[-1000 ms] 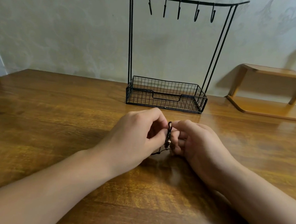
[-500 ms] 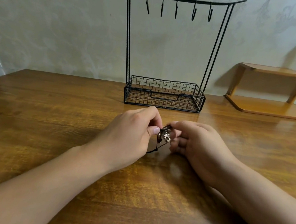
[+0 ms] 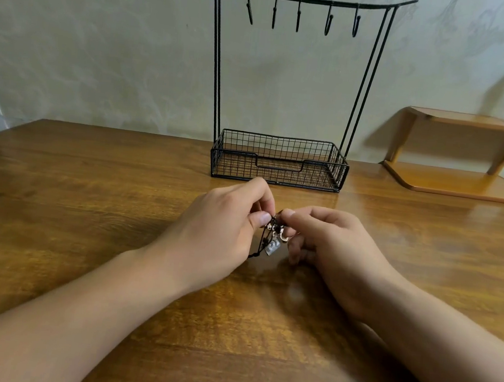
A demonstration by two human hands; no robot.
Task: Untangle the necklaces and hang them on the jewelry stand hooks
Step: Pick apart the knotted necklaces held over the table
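Observation:
A small tangle of necklaces [image 3: 274, 237], black cord with silvery pendants, hangs between my two hands just above the wooden table [image 3: 89, 206]. My left hand [image 3: 225, 228] pinches its left side with thumb and fingers. My right hand [image 3: 328, 244] pinches its upper right side. A silvery tag dangles from the bundle's lower end. Behind my hands stands the black wire jewelry stand [image 3: 279, 162], with a mesh basket as its base. Its top bar carries several bare hooks [image 3: 298, 15].
A wooden corner shelf [image 3: 461, 180] sits on the table at the far right against the wall. The pale wall runs close behind the stand. The table's left far corner lies near the left frame edge.
The bundle has loosened between my fingers: silvery pendants and a tag now hang out below, where earlier only a dark cord loop showed. Both hands stay in the same spot.

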